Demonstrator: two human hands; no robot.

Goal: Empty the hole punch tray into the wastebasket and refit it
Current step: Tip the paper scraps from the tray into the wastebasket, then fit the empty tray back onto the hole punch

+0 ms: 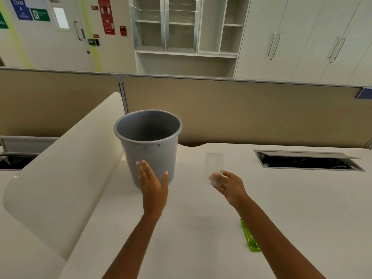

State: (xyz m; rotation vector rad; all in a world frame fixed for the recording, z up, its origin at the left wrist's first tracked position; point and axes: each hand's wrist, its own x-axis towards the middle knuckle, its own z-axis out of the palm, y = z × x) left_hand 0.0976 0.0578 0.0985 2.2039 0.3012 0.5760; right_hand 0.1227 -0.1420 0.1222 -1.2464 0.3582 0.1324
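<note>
We have the clear tray (213, 168) off the green hole punch (250, 237), pinched by its lower end in our right hand (227, 185) beside the grey wastebasket (150, 143) near the desk's (201, 228) back edge, our left hand (153, 185) spread open and empty against its wall, so whether it's emptied we cannot tell; refitting remains.

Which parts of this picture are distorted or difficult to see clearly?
Head view: wide-angle lens bends the partition top and cabinets; the clear tray in the right hand nearly vanishes against the pale desk; lighting soft, shadows faint.
</note>
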